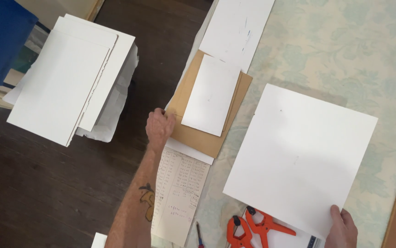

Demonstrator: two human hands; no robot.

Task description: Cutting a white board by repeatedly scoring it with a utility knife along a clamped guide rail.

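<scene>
While the camera is looking down at a table, the person's right hand (342, 229) is sitting at the bottom edge, closest to us. Its fingers are closing on the near corner of a big white board (301, 156), with the thumb lying on top. This board is lying flat and tilted on a pale green flowery cloth (345, 50). Two orange clamps (253, 226) are lying just beside that hand, partly tucked under the board. A pen tip (199, 235) is poking in near them.

Going a bit further, a sheet with tiny writing (179, 197) is lying next to the left arm. The left hand (159, 126) is reaching out above it and pinching the left edge of a brown card (198, 135). A small white board (211, 94) is resting on top of that brown card, right beside the hand.

Further still, another white board (237, 30) is lying past the brown card, with faint marks on it. Off to the left, well apart, a stack of white boards (64, 80) is sitting over the dark wood floor (46, 188). Something blue (0, 36) is showing in the far left corner.
</scene>
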